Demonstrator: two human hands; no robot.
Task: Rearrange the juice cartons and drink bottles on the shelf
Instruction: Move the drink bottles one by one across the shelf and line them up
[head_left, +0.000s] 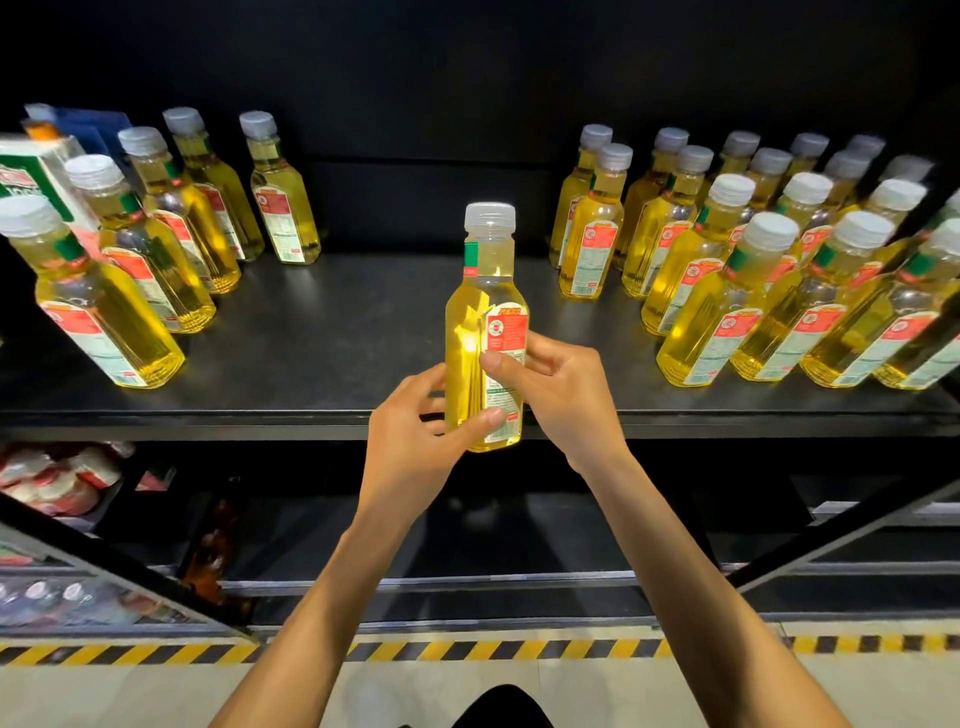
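Frame centre, nearest: left hand (415, 436) and right hand (563, 400) both grip one yellow bottle (480, 291), upright, over shelf (322, 332) front edge. Behind: bottle group (156, 270) left, larger bottle block (691, 270) right, carton (31, 171) upper left.

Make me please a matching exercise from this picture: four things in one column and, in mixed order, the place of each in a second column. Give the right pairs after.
Things
1. clear plastic bottle of yellow drink with a white cap
2. green and white cardboard juice carton
3. black and yellow striped floor tape
4. big cluster of the same yellow bottles

Places
A. on the floor, below the shelves
B. right part of the black shelf
C. far left of the shelf
D. held by the left hand and right hand, at the shelf's front edge

Pairs: 1-D, 2-C, 3-A, 4-B
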